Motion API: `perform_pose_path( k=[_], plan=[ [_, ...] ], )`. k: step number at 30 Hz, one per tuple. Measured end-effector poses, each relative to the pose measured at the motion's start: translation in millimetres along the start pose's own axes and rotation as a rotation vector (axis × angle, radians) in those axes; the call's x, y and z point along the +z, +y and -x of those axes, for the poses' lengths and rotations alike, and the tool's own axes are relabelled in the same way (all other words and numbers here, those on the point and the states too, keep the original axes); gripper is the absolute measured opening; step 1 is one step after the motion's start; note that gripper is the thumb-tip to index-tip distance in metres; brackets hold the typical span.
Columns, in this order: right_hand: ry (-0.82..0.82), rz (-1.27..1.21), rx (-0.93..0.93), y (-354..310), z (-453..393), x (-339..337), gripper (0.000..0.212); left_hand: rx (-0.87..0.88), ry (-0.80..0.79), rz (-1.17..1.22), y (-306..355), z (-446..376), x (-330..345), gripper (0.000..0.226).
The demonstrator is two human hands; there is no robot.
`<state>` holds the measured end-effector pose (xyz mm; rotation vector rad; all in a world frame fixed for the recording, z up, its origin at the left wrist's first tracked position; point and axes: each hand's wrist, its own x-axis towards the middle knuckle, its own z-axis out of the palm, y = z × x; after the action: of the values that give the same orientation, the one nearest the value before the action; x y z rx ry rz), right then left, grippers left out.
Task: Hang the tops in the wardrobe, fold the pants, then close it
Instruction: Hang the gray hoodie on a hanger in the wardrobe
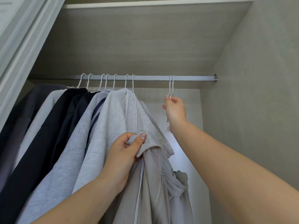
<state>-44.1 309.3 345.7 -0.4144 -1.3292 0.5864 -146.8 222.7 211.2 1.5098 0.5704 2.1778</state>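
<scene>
grey zip jacket [155, 183] bunched at the collar in left hand [124, 151]; right hand [175, 109] fingers pinch empty white hangers [171, 85] on rail [191, 77], apart from hung tops [68, 130].

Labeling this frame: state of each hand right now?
Left hand: closed, gripping the grey zip jacket.
Right hand: closed, pinching the white hangers hooked on the rail.
</scene>
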Motion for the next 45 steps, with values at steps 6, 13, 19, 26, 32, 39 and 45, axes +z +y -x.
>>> perform_pose_path(
  k=[6, 13, 19, 26, 32, 39, 45],
  plan=[
    [0.015, -0.14, 0.027, -13.9, 2.0, -8.9, 0.016, -0.024, -0.012, 0.021, 0.3, 6.7, 3.6, 0.022],
    [0.027, -0.111, -0.022, -27.9, 4.4, -19.7, 0.016, -0.046, -0.004, 0.006, 1.7, 12.8, 1.7, 0.022],
    [0.006, -0.055, -0.083, -26.5, 27.3, -30.4, 0.012, -0.066, -0.003, 0.013, 1.4, 23.9, 0.0, 0.014],
    [-0.005, 0.037, -0.081, -6.6, 70.0, -60.8, 0.003, 0.033, -0.121, -0.125, -2.5, 50.4, -4.8, 0.016],
    [0.046, 0.03, -0.007, 2.0, 106.1, -85.9, 0.008, 0.07, -0.184, -0.209, -17.6, 77.1, 0.1, 0.007],
    [0.091, -0.091, 0.077, 0.3, 190.3, -127.6, 0.008, 0.093, -0.242, -0.319, -21.4, 121.9, -4.7, 0.014],
    [0.079, -0.163, 0.198, -20.2, 263.1, -189.1, 0.017, 0.213, -0.251, -0.697, -12.9, 178.6, -6.9, 0.016]
  ],
)
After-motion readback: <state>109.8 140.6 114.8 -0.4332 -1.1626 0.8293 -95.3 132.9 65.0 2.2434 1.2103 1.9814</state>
